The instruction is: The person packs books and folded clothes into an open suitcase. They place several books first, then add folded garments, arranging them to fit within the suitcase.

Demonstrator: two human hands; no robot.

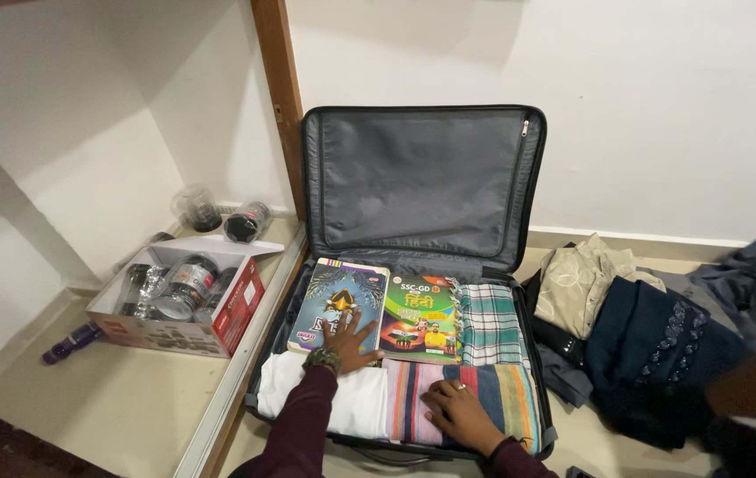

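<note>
An open dark suitcase [530, 350] lies on the floor with its grey-lined lid [422, 177] leaning upright against the wall. Inside lie a blue book [334, 296], a green and red book [420, 316], a checked cloth [489, 323], a white folded cloth [360, 398] and a striped cloth [506, 389]. My left hand [349, 343] rests flat with fingers spread on the lower edge of the blue book. My right hand [459, 413] presses flat on the striped cloth. Both sleeves are dark maroon.
A pile of clothes, beige [586, 283] and dark navy [652, 350], lies right of the suitcase. To the left, an open cardboard box [219, 319] holds several jars. Two more jars [223, 215] stand by the wall, near a wooden post [282, 97]. A purple bottle [73, 343] lies beside the box.
</note>
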